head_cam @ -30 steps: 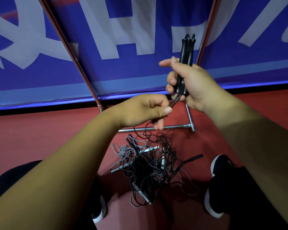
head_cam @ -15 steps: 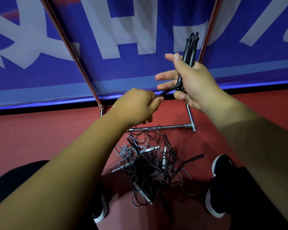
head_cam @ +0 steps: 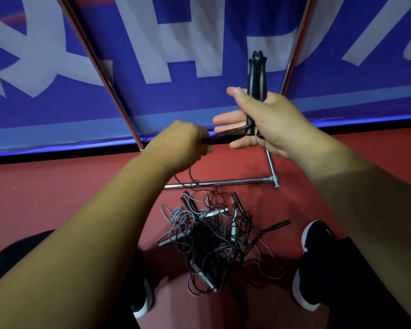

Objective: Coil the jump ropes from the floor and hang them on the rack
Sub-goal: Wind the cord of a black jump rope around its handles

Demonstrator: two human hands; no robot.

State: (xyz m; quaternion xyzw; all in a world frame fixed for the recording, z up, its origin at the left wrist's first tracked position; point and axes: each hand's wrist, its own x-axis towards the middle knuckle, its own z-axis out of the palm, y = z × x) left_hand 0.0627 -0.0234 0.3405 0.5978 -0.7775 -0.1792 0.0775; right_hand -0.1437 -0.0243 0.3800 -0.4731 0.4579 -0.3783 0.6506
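Observation:
My right hand (head_cam: 268, 122) holds two black jump rope handles (head_cam: 256, 74) upright, thumb pressed against them and fingers stretched out to the left. Their thin black cord (head_cam: 226, 135) runs leftward into my left hand (head_cam: 183, 148), which grips it in a fist. From that fist the cord drops to a tangled pile of black and grey jump ropes (head_cam: 214, 236) on the red floor between my feet. The chrome rack (head_cam: 223, 182) stands just behind the pile, its base bar on the floor.
The rack's two slanted uprights (head_cam: 109, 91) rise against a blue banner with white letters (head_cam: 176, 43). My dark shoes (head_cam: 311, 264) flank the pile. A loose black handle (head_cam: 275, 225) sticks out at the pile's right side.
My left hand has pulled the cord away to the left and turned over into a fist. My right hand's fingers have opened out straight, and the handles stand more upright.

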